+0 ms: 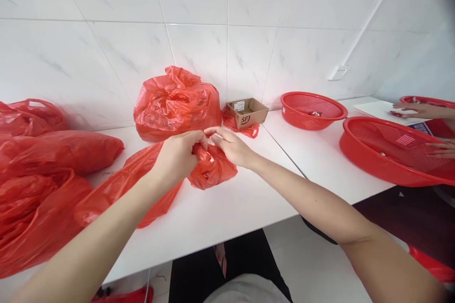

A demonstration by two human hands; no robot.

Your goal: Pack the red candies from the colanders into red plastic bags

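Note:
A small filled red plastic bag [212, 170] sits on the white table [227, 208] in front of me. My left hand [177, 154] is closed around the gathered neck of this bag. My right hand [231, 146] pinches the same neck from the right, fingers pressed together on the plastic. Under my left forearm lies a flat red bag [117, 187].
A big stuffed red bag [177, 103] stands against the tiled wall. More red bags [39, 184] pile up at the left. A small cardboard box [247, 112] sits behind. Red mesh baskets [313, 110] [394, 150] stand at the right, where another person's hands [421, 110] rest.

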